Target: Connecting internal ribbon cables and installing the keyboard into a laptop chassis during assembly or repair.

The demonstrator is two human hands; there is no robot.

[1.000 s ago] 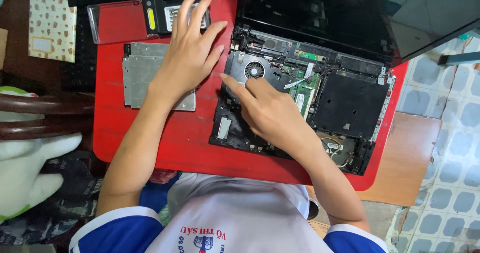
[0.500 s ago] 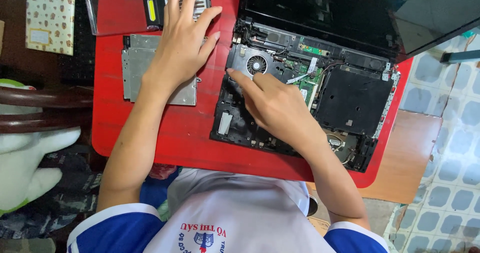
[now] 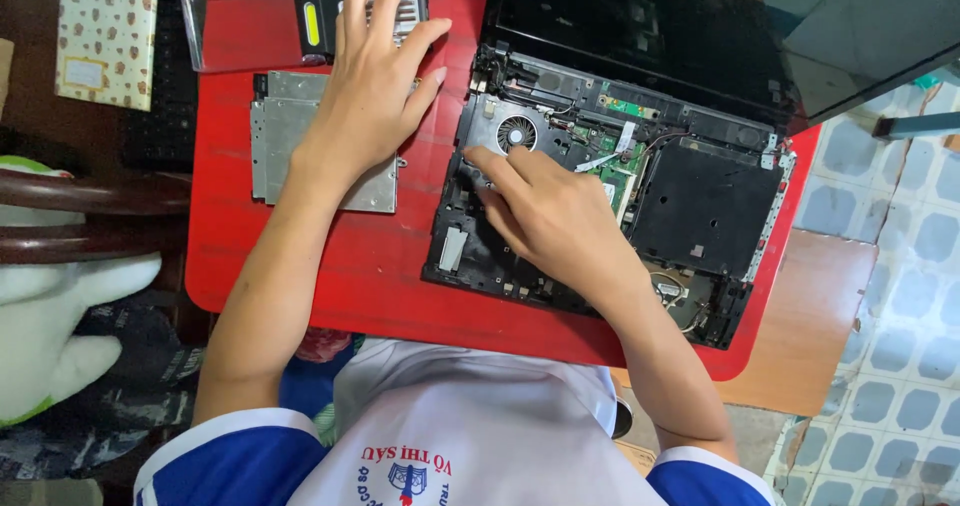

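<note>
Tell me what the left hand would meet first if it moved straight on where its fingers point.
The left hand points toward the table's far edge; its fingertips already overlap a clear tray holding a black-and-yellow tool. Probably that tray first; depth is unclear.

Even, soft daylight-type lighting — bright overall, no harsh hotspots. The red worktop [image 3: 330, 266] is saturated and evenly lit. Shadows are faint and short, just a soft dark edge under the left hand [image 3: 375, 86] and under the right hand [image 3: 555, 216]. Mild glare on the dark laptop screen [image 3: 700, 26] at top right, showing pale reflections. The laptop base [image 3: 700, 206] interior is dark, with detail partly lost. Focus is sharp at centre — slight softness and wide-angle stretch toward the corners. The left edge is dim. No obvious motion blur.
</note>
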